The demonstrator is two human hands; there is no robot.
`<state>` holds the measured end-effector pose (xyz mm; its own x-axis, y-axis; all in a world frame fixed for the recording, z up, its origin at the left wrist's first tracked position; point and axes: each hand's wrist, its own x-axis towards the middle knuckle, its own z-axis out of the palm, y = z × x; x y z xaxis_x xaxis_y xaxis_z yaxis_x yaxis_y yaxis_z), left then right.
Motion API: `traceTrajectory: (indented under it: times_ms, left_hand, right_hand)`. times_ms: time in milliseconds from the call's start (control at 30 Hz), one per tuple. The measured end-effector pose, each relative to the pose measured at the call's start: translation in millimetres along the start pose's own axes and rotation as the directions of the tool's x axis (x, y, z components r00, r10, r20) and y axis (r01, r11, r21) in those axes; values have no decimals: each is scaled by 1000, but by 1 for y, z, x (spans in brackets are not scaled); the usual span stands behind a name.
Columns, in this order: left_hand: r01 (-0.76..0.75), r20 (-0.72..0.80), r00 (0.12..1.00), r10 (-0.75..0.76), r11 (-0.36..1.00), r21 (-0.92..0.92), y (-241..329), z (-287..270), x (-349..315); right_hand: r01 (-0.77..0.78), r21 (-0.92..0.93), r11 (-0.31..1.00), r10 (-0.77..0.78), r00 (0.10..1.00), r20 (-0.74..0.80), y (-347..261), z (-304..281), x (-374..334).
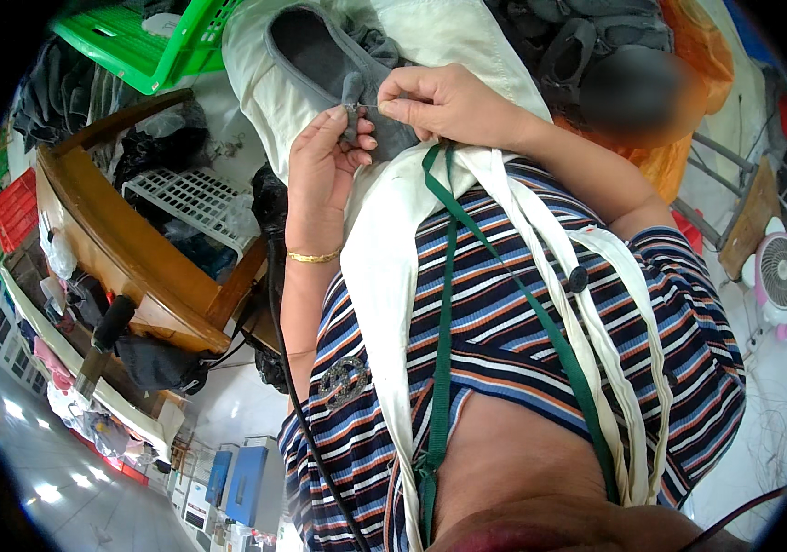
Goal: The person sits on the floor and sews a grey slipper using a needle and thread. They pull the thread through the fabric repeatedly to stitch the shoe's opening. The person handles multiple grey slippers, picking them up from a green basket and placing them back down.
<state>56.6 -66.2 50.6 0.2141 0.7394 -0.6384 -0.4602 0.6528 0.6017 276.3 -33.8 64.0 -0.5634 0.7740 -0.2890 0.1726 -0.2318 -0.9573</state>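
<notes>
A grey soft fabric shoe (pixel 306 55) lies on my lap over a white apron (pixel 260 120), with bunched grey fabric beside its opening. My left hand (pixel 327 152) is closed in a pinch on a small grey fabric piece (pixel 352 89) at the shoe's upper, its other fingers curled. Just to the right, my right hand (pixel 444 103) pinches a thin pale thread (pixel 367 106) that runs across to the left fingertips. Whether a needle is also in the fingers is too small to tell.
Several grey shoes (pixel 566 51) lie in an orange bag (pixel 688 55) at the right. On the left stand a green crate (pixel 122 46), a wooden bench (pixel 136 267) and a white plastic basket (pixel 191 202). A small fan (pixel 782 269) stands at far right. A black cable (pixel 297 405) hangs near my left arm.
</notes>
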Motion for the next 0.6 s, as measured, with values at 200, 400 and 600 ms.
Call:
traceTrajectory:
  times_ms: [200,400,600]
  left_hand:
    - [8,26,1000,-6,999,-54,-2,5,-4]
    - [-20,24,999,21,998,-51,-5,6,-5]
    - [-16,19,1000,17,998,-65,-4,8,-6]
  right_hand:
    - [77,-264,962,-91,995,-43,-6,2,3]
    - [84,-315,945,-100,994,-37,-7,2,3]
    - [122,-325,938,-141,989,-36,-2,3,3]
